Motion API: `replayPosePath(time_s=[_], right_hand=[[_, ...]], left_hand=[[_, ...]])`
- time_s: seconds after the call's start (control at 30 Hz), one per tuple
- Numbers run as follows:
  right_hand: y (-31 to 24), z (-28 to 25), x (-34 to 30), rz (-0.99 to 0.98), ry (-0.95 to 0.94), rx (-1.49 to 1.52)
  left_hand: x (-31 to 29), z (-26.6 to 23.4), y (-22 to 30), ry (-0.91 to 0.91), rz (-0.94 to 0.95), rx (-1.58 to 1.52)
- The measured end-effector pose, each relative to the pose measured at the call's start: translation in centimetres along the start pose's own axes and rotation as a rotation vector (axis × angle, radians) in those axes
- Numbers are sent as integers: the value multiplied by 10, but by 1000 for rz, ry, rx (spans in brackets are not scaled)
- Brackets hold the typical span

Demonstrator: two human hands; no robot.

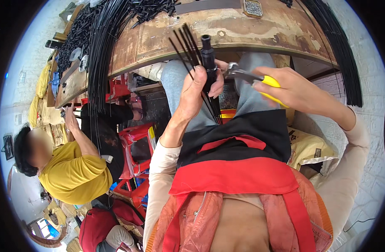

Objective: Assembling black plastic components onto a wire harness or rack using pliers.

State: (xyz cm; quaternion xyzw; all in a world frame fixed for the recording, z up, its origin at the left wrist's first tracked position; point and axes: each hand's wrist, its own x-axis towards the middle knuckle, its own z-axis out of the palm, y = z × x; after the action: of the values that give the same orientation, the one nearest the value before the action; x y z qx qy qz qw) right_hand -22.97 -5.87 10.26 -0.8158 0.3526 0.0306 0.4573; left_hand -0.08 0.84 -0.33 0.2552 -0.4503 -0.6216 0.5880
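My left hand [192,90] is closed round several thin black rods [186,44] and a thicker black stepped tube [206,54]. The tube stands up out of my grip, its narrow hollow-looking end on top, while the rods fan out beside it and run down past my palm toward my lap. My right hand [280,86] grips pliers [271,82] with yellow handles. Their metal head points left, close to the fingertips of my left hand and beside the tube. Whether the jaws touch anything there is too small to tell.
A worn wooden table [226,31] curves across in front of me. On it lie a small tray of metal bits [253,8], a flat dark strip [207,6] and heaped black parts [152,10]. Long black rods hang over both sides. At left sits a person in yellow [77,172].
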Motion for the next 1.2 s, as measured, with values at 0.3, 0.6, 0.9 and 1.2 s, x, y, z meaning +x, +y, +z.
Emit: replayPosePath(time_s=[0.3,0.6,0.9,1.2], right_hand=[[10,-16,36,-125,102,-210],[113,-33,124,-32,547,-776],[64,83,45,-370,-346,926],[78,7,-87,-412,1251,1104]], left_hand=[[29,-8,-4,11,-90,-15],[50,-75,49,741,130,280],[-17,-62,116,615,584,-394],[15,-34,-53,835,-50,-956]])
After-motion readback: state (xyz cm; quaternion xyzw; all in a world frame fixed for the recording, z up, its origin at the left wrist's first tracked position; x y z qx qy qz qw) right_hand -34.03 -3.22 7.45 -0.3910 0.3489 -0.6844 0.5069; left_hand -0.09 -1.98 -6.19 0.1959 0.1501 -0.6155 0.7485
